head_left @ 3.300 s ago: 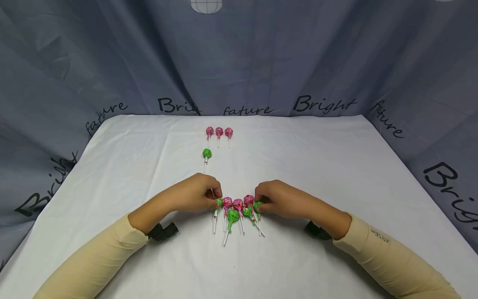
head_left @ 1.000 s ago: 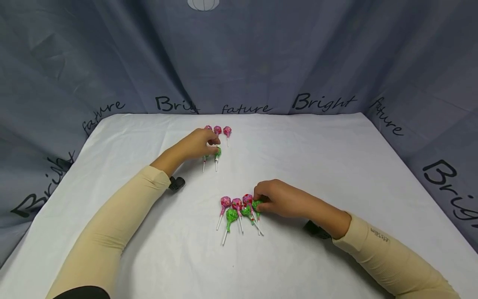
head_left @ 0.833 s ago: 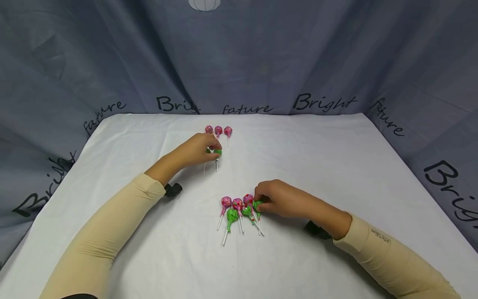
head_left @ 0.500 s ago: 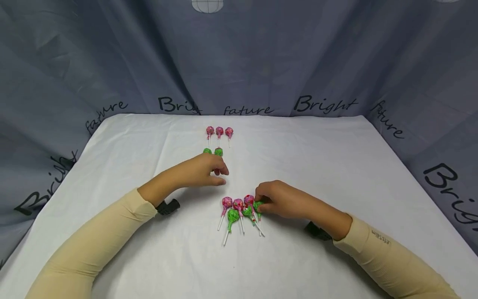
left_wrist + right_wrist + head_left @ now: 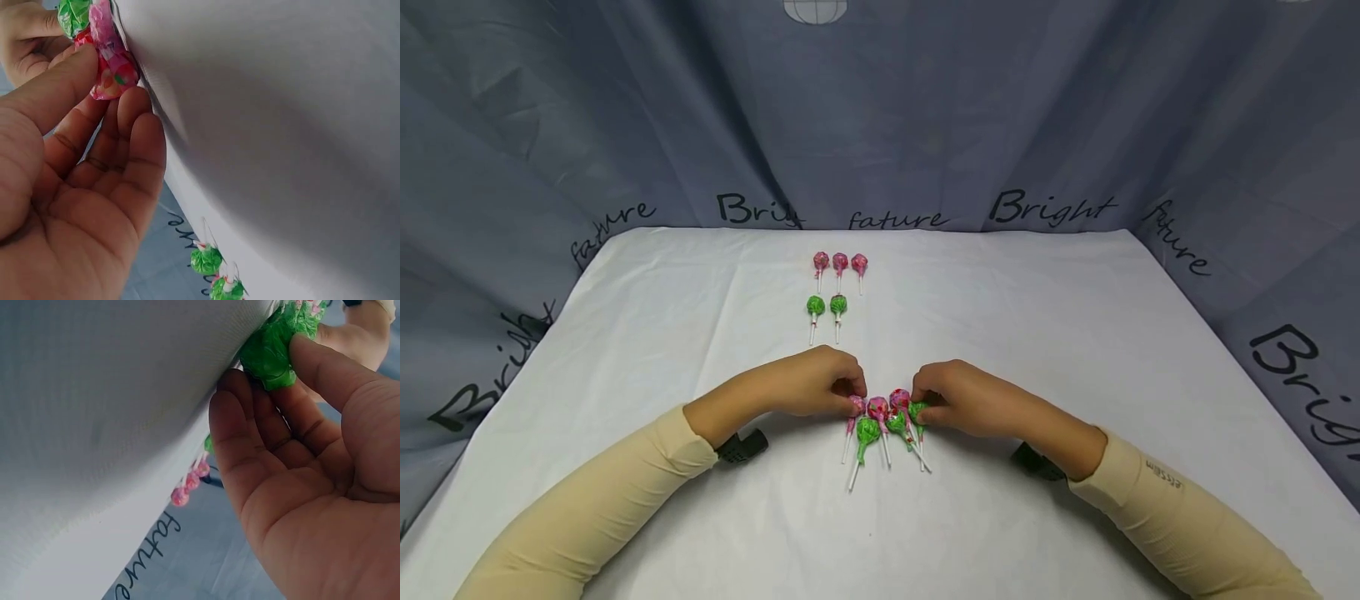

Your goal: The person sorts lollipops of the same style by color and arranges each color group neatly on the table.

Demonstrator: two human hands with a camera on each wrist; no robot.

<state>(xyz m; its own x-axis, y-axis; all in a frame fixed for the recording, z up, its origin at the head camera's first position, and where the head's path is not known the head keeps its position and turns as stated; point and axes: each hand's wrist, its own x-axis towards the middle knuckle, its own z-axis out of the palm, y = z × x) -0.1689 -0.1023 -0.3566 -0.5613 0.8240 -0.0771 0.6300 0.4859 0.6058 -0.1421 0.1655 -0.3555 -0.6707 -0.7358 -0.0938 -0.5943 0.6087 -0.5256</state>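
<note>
My left hand (image 5: 808, 383) pinches the leftmost pink lollipop (image 5: 119, 74) of the near cluster, thumb and fingertips around its wrapped head. On the cluster's right side, my right hand (image 5: 966, 400) holds a green lollipop (image 5: 269, 355) by the head between thumb and fingers. Between the hands lie another pink lollipop (image 5: 877, 408), a third pink one (image 5: 898, 399) and two green ones, the front green lollipop (image 5: 867, 431) nearest the body. Their white sticks point toward the body, some of them crossing.
Farther back, a row of three pink lollipops (image 5: 840, 262) lies above a row of two green lollipops (image 5: 838, 305), heads away from the body. All rest on a white tablecloth (image 5: 1037, 317). A grey curtain (image 5: 925, 108) with lettering hangs behind the table.
My left hand carried a green lollipop from the cluster to the back, laid it right of the other green one, let go, and came back to a pink lollipop. My right hand stayed put.
</note>
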